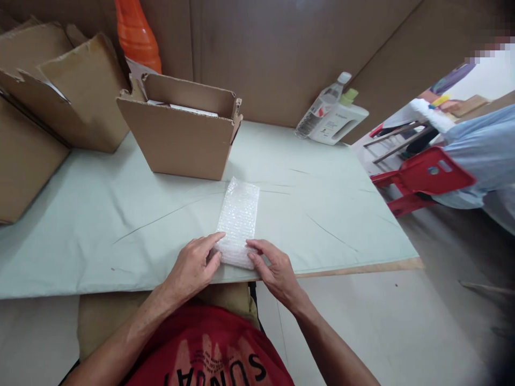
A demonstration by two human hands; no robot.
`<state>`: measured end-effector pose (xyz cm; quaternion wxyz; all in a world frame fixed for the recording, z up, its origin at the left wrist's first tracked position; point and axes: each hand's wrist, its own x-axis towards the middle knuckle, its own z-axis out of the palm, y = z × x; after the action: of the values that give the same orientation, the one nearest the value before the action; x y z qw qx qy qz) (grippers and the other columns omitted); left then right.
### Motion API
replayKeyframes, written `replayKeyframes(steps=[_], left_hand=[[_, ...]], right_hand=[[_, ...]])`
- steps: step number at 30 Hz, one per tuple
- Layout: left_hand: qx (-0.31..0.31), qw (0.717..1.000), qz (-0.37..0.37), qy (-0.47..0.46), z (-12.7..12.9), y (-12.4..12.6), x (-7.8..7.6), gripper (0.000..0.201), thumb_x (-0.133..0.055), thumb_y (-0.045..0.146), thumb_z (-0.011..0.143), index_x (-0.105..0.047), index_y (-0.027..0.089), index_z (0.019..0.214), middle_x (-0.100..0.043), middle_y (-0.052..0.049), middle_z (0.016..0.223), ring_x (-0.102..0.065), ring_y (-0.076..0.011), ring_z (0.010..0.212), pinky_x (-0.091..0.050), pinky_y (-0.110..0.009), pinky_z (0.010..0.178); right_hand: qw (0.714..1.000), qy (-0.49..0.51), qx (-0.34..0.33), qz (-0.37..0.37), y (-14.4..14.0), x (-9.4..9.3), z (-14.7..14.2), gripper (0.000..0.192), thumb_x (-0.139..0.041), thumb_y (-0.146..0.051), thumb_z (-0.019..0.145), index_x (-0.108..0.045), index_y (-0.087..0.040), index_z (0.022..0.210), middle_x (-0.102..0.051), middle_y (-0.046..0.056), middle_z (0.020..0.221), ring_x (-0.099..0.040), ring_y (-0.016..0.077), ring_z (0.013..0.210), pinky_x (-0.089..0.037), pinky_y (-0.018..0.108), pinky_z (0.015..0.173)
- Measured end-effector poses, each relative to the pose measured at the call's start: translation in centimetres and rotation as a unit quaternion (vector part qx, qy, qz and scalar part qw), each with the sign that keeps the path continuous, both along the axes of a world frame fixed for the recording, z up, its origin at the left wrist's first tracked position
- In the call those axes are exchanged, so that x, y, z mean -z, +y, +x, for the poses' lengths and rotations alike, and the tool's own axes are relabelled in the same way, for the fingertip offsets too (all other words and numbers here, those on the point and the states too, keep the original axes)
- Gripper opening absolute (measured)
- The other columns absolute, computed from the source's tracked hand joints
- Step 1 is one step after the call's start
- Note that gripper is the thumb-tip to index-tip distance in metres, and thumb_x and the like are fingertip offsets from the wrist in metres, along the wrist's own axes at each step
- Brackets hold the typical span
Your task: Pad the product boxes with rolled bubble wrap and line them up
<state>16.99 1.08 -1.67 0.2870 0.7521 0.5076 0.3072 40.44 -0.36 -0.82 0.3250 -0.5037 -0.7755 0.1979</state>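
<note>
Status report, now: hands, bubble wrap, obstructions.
Left hand and right hand both on bubble wrap, at near end. Wrap lying on pale green cloth. Open cardboard box standing just beyond far end.

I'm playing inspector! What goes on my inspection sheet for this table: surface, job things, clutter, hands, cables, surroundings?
Surface: pale green cloth, thin dark lines on it.
Job things: bubble wrap, lying near the front edge.
Clutter: open cardboard box, more cardboard at left, orange container, clear bottle and white jug.
Hands: left hand and right hand touch opposite sides of the bubble wrap's near end.
Cables: nothing seen.
Surroundings: cardboard backdrop; at right, a red chair and light blue fabric.
</note>
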Motion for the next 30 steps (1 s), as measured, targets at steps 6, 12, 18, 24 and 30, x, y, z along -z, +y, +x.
replayKeyframes(steps=[6,12,18,24,30], left_hand=[[-0.032,0.996,-0.019,0.077,1.2,1.2,0.2,0.043,-0.055,0.018,0.088,-0.061,0.020,0.130,-0.075,-0.006,0.101,-0.069,-0.0204,0.085,-0.055,-0.033,0.081],[-0.018,0.995,0.085,0.046,0.5,0.4,0.0,0.034,-0.056,0.025,0.092,-0.062,0.017,0.125,-0.066,-0.014,0.125,-0.062,-0.0279,0.116,-0.051,-0.043,0.099],[0.054,0.998,0.036,-0.013,-0.8,-1.2,0.0,0.041,-0.050,0.013,0.091,-0.059,0.020,0.130,-0.074,-0.008,0.111,-0.067,-0.0216,0.097,-0.053,-0.038,0.088],[-0.020,0.996,0.031,0.082,0.5,0.2,0.4,0.036,-0.051,0.017,0.091,-0.062,0.017,0.125,-0.072,-0.010,0.100,-0.065,-0.0247,0.091,-0.054,-0.041,0.085],[-0.017,0.997,0.065,0.048,-0.1,-0.3,-0.2,0.041,-0.052,0.015,0.088,-0.060,0.016,0.128,-0.062,-0.016,0.127,-0.059,-0.0302,0.117,-0.052,-0.048,0.098]], right_hand=[[0.985,-0.104,-0.012,0.136,-1.2,0.4,-0.5,0.027,-0.065,-0.024,0.093,-0.063,-0.021,0.120,-0.070,0.013,0.117,-0.065,0.0279,0.105,-0.050,0.044,0.086],[0.986,-0.115,-0.054,0.111,-0.5,1.2,-1.0,0.024,-0.058,-0.016,0.096,-0.063,-0.020,0.119,-0.074,0.011,0.114,-0.066,0.0254,0.106,-0.048,0.043,0.087],[0.997,-0.008,-0.069,-0.021,-0.9,0.5,-0.5,0.027,-0.056,-0.022,0.100,-0.064,-0.025,0.125,-0.077,0.004,0.103,-0.070,0.0186,0.089,-0.056,0.034,0.079],[0.992,-0.078,0.005,0.095,-1.2,0.7,-0.7,0.035,-0.062,-0.028,0.095,-0.061,-0.025,0.131,-0.065,0.014,0.129,-0.063,0.0297,0.115,-0.052,0.047,0.093],[0.981,-0.146,-0.077,0.097,-0.4,1.1,-1.4,0.027,-0.059,-0.022,0.097,-0.063,-0.021,0.124,-0.069,0.015,0.124,-0.064,0.0287,0.113,-0.050,0.045,0.088]])
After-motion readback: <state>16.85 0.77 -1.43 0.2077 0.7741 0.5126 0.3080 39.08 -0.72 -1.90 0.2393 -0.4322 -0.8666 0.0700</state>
